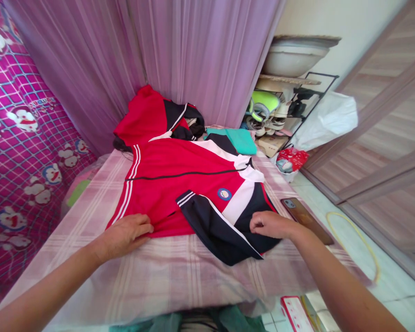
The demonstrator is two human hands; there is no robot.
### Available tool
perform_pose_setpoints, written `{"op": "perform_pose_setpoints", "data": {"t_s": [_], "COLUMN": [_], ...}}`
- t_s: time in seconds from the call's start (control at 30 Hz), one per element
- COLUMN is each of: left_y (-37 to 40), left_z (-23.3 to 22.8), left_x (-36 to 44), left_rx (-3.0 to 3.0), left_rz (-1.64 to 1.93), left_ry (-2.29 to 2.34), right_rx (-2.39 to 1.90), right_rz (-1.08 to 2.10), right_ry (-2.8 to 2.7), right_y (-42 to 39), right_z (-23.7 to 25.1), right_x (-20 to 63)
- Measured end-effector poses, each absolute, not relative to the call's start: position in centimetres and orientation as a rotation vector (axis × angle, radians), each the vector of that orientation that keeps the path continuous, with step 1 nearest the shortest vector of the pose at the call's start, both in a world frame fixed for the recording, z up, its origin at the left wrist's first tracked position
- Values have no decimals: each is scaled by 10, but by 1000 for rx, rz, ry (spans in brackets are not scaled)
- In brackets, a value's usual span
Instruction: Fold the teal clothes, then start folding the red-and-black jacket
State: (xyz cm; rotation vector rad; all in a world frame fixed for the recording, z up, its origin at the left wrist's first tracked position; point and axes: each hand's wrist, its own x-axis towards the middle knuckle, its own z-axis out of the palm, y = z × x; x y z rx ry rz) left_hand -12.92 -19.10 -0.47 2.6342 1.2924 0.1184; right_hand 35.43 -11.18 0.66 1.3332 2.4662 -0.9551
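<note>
Left hand (126, 235) flat on jacket (180, 184) hem, fingers released. Right hand (268, 226) fingers pinching dark sleeve (217, 226). Phone (306, 219) beside, on bench (166, 272).

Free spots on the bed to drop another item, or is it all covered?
Bare checked sheet runs along the near edge, below the red jacket and both hands, left hand and right hand. A second strip lies left of the jacket toward the pink cartoon cloth. Crowded: far end with the clothes pile and teal garment; right edge holds the phone.
</note>
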Motion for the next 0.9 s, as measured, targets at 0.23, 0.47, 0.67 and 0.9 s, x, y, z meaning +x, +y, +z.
{"op": "perform_pose_setpoints", "data": {"t_s": [0.23, 0.47, 0.67, 0.9], "left_y": [-190, -192, -200, -190], "left_z": [-4, -9, -4, 12], "left_x": [-127, -134, -131, -120], "left_rx": [2711, 2662, 2692, 2443], "left_rz": [271, 143, -12, -171], "left_ry": [1253, 1319, 1287, 1292], "right_rx": [1360, 1316, 1304, 1392], "right_rz": [-1061, -930, -948, -794], "right_ry": [2463, 2474, 2200, 2347], "right_y": [-119, -120, -120, -111], "right_z": [8, 11, 12, 27], "right_x": [366, 366, 365, 359]}}
